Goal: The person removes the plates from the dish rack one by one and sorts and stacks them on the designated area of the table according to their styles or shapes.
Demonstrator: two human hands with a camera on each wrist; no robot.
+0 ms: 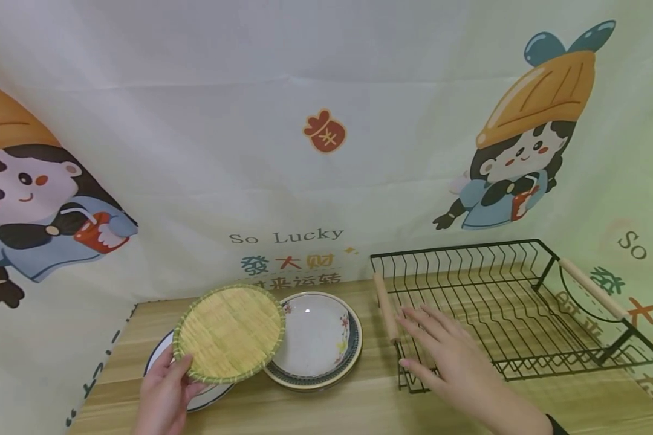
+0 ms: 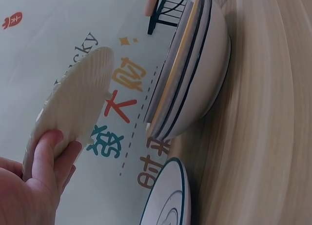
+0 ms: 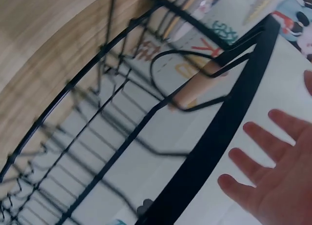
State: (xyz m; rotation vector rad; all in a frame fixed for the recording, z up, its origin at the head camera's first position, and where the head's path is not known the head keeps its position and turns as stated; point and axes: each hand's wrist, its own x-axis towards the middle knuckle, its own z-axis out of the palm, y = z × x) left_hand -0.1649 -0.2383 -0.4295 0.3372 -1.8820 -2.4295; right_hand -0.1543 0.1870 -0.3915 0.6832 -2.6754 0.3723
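My left hand point(image 1: 163, 389) grips the lower left rim of a round woven bamboo tray point(image 1: 231, 335), thumb on the near face. Held up and tilted, the tray covers much of a blue-rimmed white plate point(image 1: 214, 397) and overlaps the left edge of some bowls. In the left wrist view these bowls point(image 2: 207, 83) show as a stack, with the tray point(image 2: 80, 103) apart from them. My right hand point(image 1: 457, 362), fingers spread, is over the left part of a black wire dish rack point(image 1: 457, 246). The right wrist view shows its fingertips apart from the rack's dark bar point(image 3: 214, 132).
The rack has light wooden handles at its left point(image 1: 386, 308) and right ends and stands on the wood-grain table point(image 1: 359, 399). Behind the table hangs a pale printed cloth point(image 1: 223, 121) with cartoon figures and lettering.
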